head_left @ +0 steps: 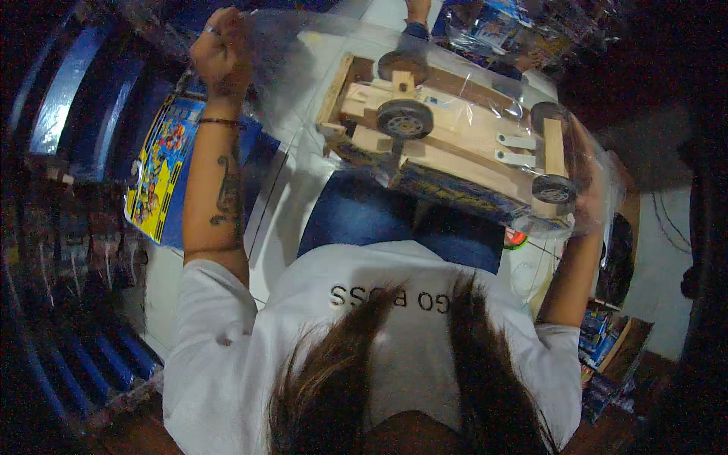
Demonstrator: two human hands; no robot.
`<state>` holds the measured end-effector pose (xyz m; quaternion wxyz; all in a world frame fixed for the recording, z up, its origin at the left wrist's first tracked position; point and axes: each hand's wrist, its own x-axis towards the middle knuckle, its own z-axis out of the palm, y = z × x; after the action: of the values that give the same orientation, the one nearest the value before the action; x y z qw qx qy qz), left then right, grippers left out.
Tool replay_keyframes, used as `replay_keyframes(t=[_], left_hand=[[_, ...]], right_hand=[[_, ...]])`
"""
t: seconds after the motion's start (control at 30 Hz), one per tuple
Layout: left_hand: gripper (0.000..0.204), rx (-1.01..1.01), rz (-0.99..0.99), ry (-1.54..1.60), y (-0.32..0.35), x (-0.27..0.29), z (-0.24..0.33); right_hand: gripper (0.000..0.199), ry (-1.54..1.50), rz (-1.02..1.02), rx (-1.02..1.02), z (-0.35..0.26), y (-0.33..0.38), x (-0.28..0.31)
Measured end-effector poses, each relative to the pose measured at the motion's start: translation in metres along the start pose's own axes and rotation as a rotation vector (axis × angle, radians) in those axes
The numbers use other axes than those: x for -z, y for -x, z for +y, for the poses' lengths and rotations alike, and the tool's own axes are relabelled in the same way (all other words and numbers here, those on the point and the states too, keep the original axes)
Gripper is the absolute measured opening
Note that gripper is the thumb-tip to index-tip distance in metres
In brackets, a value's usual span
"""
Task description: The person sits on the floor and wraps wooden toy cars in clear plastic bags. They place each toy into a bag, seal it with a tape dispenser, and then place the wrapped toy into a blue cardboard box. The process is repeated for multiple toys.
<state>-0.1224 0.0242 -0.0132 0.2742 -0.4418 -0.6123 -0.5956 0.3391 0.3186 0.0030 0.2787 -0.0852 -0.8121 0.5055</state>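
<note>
A wooden toy truck [470,125] is inside a clear plastic bag [284,57], raised in front of my body with its underside and black wheels showing. My left hand [221,54] is closed in a fist on the gathered plastic at the bag's far left end, apart from the truck. At the truck's right end, beside a rear wheel [553,189], my right hand [590,189] grips it through the plastic. The film blurs this hand and its fingers are partly hidden. Dark printed panels run along the truck's near side.
Beyond the bag, another person's hand [418,9] shows near plastic-wrapped, colourful goods [493,23]. A blue and yellow printed package [161,163] stands beside my left forearm. Blue slatted racks [76,83] line the left side. An open box of printed items [618,341] sits at right on the floor.
</note>
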Motion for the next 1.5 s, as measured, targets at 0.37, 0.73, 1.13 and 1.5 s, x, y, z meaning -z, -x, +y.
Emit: replay_keyframes(t=[0.37, 0.73, 1.13, 1.5], left_hand=[[0.041, 0.102, 0.188, -0.198, 0.012, 0.001, 0.011], [0.070, 0.124, -0.265, 0.333, 0.003, -0.102, 0.111], [0.041, 0.417, -0.450, 0.429, 0.080, -0.183, 0.125], [0.058, 0.865, -0.111, -0.167, 0.059, -0.151, 0.040]], right_hand=[[0.040, 0.299, 0.520, -0.149, -0.088, -0.045, 0.020], [0.044, 1.101, -0.190, 0.283, -0.248, -0.224, -0.065], [0.041, 0.862, -0.649, 0.217, -0.106, -0.184, -0.117], [0.032, 0.651, 0.035, 0.409, -0.053, -0.168, -0.007]])
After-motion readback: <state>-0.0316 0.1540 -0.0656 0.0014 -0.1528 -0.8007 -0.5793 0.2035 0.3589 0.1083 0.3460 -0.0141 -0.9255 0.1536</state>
